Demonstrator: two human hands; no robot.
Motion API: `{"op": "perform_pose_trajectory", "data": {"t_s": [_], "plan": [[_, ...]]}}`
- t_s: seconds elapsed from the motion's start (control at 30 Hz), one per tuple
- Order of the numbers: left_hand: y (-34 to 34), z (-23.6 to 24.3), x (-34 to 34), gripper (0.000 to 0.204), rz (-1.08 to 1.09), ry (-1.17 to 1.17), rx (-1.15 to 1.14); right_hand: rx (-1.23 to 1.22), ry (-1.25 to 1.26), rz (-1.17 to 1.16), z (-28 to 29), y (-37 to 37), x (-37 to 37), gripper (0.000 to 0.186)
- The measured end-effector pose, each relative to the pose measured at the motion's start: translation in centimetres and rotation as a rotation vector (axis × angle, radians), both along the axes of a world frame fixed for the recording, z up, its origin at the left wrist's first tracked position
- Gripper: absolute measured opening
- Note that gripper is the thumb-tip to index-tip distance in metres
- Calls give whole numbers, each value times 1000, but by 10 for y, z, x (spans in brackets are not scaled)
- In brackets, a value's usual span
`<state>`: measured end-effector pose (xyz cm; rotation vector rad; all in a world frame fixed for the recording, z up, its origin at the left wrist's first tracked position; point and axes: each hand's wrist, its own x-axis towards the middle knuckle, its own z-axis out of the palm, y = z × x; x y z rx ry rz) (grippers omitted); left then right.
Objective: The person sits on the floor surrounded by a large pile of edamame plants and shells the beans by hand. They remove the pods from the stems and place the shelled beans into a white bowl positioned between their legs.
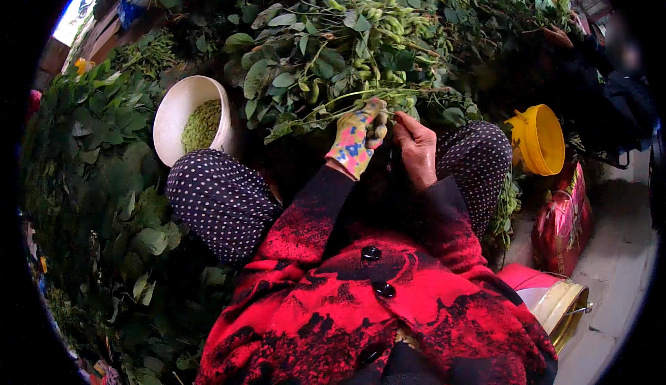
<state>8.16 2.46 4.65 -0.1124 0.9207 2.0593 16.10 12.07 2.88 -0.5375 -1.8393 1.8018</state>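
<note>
My left hand [356,140], in a flower-patterned work glove, is closed around the stems of a soybean plant [333,107] in front of my knees. Just to its right, my bare right hand [417,150] has its thumb and forefinger pinched together beside those stems. Whatever sits between these fingertips is too small to make out. Beyond both hands lies a heap of leafy stalks with plump green soybean pods [395,23]. A white bucket [164,123], tilted by my left knee, holds a layer of green beans [201,127].
Cut leafy plants [90,184] are piled along the left and far sides. By my right knee a yellow bucket [541,139] lies tipped. A shiny red bag [563,222] and a pail with a wire handle [555,302] rest on the pale floor [614,246].
</note>
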Motion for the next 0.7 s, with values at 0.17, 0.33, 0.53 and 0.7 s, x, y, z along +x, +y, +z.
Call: {"op": "perform_pose_trajectory", "data": {"t_s": [0.17,0.33,0.53,0.7], "plan": [[-16,-9,6,15,154,12,-85,107,-48,97,-5,-8,-2,22],[-9,-14,11,16,68,23,-241,276,-70,22,-14,3,1,21],[0,-36,7,20,-14,177,-345,734,-134,-77,-3,8,4,20],[-17,-24,12,16,37,59,-308,760,-106,-69,3,0,-4,21]]}}
